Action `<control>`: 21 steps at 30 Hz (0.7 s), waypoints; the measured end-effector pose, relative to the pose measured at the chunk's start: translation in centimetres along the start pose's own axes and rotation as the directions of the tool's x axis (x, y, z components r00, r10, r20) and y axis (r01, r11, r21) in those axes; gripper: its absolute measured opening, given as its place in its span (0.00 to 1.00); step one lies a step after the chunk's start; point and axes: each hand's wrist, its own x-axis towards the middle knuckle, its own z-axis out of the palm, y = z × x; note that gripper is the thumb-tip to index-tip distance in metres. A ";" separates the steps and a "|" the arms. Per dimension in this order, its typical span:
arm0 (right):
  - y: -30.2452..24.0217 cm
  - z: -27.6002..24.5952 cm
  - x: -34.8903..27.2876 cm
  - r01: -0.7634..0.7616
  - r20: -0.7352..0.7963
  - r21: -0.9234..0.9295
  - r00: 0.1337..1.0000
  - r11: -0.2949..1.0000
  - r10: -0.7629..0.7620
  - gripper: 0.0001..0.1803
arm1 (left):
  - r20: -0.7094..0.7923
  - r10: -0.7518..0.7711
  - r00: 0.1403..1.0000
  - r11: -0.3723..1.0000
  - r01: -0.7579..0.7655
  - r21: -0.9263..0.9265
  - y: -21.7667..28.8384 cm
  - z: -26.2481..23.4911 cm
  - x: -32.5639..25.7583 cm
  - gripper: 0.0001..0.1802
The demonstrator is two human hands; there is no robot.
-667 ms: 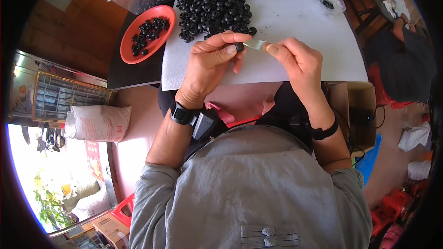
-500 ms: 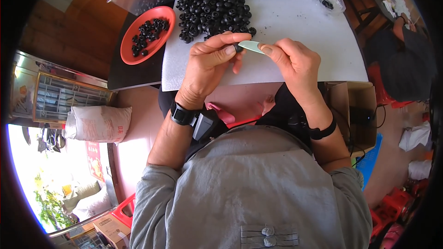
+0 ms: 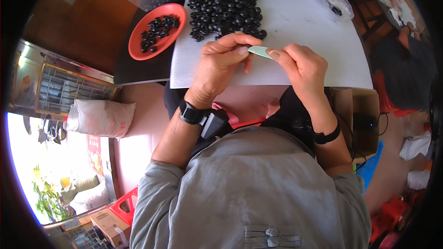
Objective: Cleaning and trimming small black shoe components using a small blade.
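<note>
Between the thumb and forefinger of my left hand (image 3: pixel 220 62) is a small black round part (image 3: pixel 249 47), mostly hidden by the fingers. My right hand (image 3: pixel 302 66) is closed on a thin pale green knife-like blade (image 3: pixel 259 51). Its far end touches or lies right against the black part; I cannot tell which. Just beyond my hands a big heap of black round parts (image 3: pixel 226 11), many with a hole in them, covers part of the white foam-like board (image 3: pixel 314 36). To the left, an orange-red oval dish (image 3: pixel 137 34) holds several similar parts.
A clear plastic bag (image 3: pixel 332 2) lies at the board's far right corner. Below the board's right edge stands an open cardboard box (image 3: pixel 364 133) with cables. A white sack (image 3: pixel 101 118) rests on the left. At the right, another person in dark clothes (image 3: pixel 404 64) sits near a table.
The whole view has shifted slightly, so the board and dish appear further right. My hands keep nearly the same pose; the black part is now more covered by my left fingers.
</note>
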 end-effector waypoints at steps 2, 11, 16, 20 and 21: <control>-0.1 -0.4 0.1 -0.038 0.018 0.037 0.999 0.999 0.037 0.17 | -0.011 0.004 1.000 1.000 -0.004 0.005 -0.1 0.3 0.0 0.13; -0.1 -1.0 -0.2 -0.169 0.053 0.251 0.986 0.953 0.160 0.11 | -0.308 0.268 0.913 0.917 -0.144 0.372 3.5 -2.0 -1.2 0.13; 0.0 -1.1 -0.1 -0.156 0.034 0.245 0.988 0.957 0.152 0.12 | -0.418 0.419 0.806 0.743 -0.039 0.669 9.7 -8.2 -0.3 0.12; -0.1 -1.0 -0.2 -0.159 0.036 0.242 0.987 0.957 0.155 0.14 | -0.157 0.552 0.819 0.181 0.066 0.981 9.8 -9.7 0.3 0.13; -0.1 -0.9 -0.2 -0.161 0.030 0.238 0.987 0.958 0.158 0.14 | 0.090 0.567 0.819 -0.199 0.030 0.980 9.4 -9.4 0.5 0.14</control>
